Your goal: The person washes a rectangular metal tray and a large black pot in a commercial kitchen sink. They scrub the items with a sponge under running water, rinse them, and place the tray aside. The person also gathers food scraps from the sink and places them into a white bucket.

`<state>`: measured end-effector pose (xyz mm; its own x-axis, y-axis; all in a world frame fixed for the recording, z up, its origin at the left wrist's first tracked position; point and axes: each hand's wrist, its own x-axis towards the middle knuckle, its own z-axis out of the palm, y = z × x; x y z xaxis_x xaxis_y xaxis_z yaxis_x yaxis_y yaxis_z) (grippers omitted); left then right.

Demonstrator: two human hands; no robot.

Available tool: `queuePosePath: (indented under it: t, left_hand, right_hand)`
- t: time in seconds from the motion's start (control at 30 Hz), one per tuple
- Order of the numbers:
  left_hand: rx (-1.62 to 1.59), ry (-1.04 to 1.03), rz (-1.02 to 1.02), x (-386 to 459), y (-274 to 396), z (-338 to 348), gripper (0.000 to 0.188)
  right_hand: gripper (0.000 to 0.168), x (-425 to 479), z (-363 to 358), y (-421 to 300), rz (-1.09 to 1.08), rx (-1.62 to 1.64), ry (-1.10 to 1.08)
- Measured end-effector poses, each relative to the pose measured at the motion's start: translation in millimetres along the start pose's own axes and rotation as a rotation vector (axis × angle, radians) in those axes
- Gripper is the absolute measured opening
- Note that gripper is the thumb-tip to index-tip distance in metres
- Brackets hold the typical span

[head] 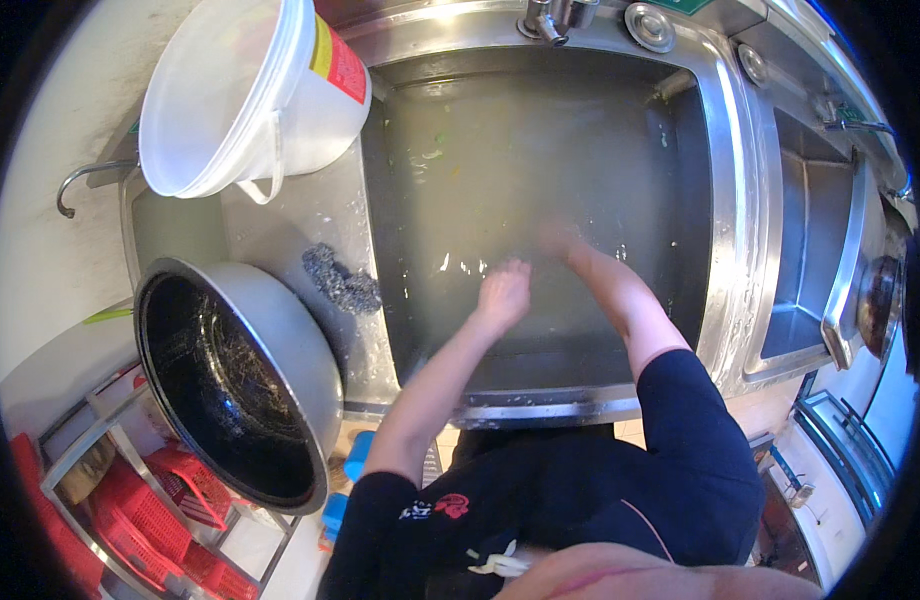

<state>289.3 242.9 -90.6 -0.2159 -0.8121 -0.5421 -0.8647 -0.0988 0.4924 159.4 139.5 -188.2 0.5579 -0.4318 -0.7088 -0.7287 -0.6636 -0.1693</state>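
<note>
A stainless steel sink [445, 367] full of murky water lies before me. My left hand [507, 291] is at the water's surface near the middle, its fingers curled. Whether anything is inside that hand is hidden. Just beyond it and to the right, my right hand [561, 236] is under the cloudy water, blurred, so its fingers and anything in them cannot be made out. Small pale and green scraps float around. A steel wool scourer [341, 279] rests on the wet counter left of the sink, apart from both hands.
A white plastic bucket [321, 124] lies tilted at the back left. A large metal pot [287, 330], dark inside, leans on its side at the left. Behind the sink is a faucet [550, 22] beside a metal drain strainer [650, 28]. Another sink basin [805, 247] is to the right; red baskets [141, 517] sit lower left.
</note>
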Motion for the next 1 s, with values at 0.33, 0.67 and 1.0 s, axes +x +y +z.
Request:
queuePosePath:
  t: [0.33,0.67,1.0]
  left_hand:
    - [0.158,-0.233,0.152,109,-37,29,0.027]
    - [-0.406,-0.107,-0.088,122,-49,50,0.033]
    - [-0.169,0.0,0.084,132,-64,74,0.029]
  right_hand:
    - [0.028,-17,11,22,0.04,0.378,0.53]
    - [0.028,14,18,16,-0.093,0.581,0.42]
    - [0.032,-11,-16,6,0.147,0.667,0.17]
